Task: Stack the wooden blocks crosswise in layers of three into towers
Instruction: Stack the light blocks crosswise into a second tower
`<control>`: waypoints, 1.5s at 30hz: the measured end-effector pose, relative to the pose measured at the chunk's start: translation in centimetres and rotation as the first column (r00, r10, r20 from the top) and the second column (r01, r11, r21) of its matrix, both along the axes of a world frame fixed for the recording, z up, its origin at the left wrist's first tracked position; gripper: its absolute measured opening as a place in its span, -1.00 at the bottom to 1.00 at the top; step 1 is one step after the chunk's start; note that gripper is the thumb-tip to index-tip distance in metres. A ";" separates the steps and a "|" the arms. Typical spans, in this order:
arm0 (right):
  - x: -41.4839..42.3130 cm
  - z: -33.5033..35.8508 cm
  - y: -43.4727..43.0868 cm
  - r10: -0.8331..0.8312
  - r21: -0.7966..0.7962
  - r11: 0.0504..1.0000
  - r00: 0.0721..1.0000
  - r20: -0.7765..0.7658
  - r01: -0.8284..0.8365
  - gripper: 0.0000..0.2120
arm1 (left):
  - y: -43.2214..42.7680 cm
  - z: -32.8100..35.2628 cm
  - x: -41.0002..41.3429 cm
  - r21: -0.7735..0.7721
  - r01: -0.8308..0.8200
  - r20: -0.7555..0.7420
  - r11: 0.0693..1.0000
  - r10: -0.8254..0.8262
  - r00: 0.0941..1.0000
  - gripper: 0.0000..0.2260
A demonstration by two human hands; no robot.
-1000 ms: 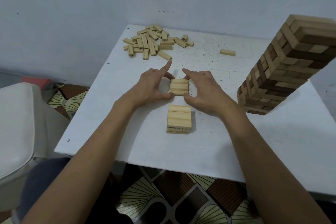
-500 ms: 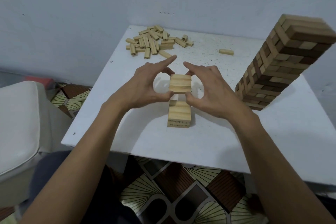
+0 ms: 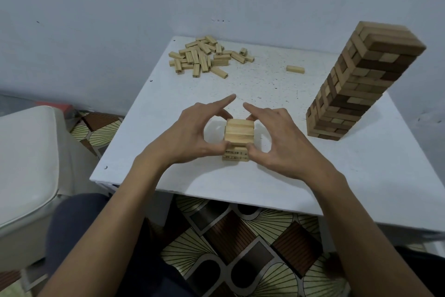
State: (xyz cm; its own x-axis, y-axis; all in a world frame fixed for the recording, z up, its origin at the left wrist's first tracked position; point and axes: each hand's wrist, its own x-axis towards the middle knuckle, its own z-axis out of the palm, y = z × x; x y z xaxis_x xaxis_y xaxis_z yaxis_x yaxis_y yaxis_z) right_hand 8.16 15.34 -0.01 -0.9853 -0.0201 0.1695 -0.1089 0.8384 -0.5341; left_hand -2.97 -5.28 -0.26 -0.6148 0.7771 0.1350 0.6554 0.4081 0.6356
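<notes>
A layer of three pale wooden blocks point(image 3: 239, 132) sits over the short pale stack point(image 3: 236, 155) near the middle of the white table point(image 3: 361, 176). My left hand point(image 3: 192, 135) pinches the layer's left side with thumb and fingers, its index finger stretched out. My right hand point(image 3: 277, 137) pinches the right side the same way. Whether the layer rests on the stack or hovers just above it is hidden by my thumbs. A heap of loose pale blocks point(image 3: 207, 57) lies at the table's far left.
A tall tower of mixed light and dark blocks point(image 3: 356, 94) stands at the right of the table. One loose block point(image 3: 295, 69) lies at the back between the heap and the tower. A white seat point(image 3: 26, 164) stands left of the table.
Both hands lifted the three-block layer from the table behind the stack and carried it toward me, over the stack's top.
</notes>
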 end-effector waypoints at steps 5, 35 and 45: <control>-0.1 -0.2 0.0 -0.007 -0.009 1.000 1.000 -0.004 0.007 -0.28 | 0.2 -0.1 0.0 0.011 -0.005 -0.006 1.000 0.005 1.000 -0.20; -9.9 -3.4 1.6 -0.159 0.039 0.986 0.987 -0.034 0.161 -0.85 | 5.6 -4.6 -5.5 -0.055 -0.422 -0.234 0.905 0.399 0.887 -0.41; -9.5 -4.0 2.5 -0.086 0.031 0.996 0.996 0.034 0.085 -0.53 | 4.0 -2.9 -7.1 -0.184 -0.233 -0.065 0.955 0.225 0.972 -0.33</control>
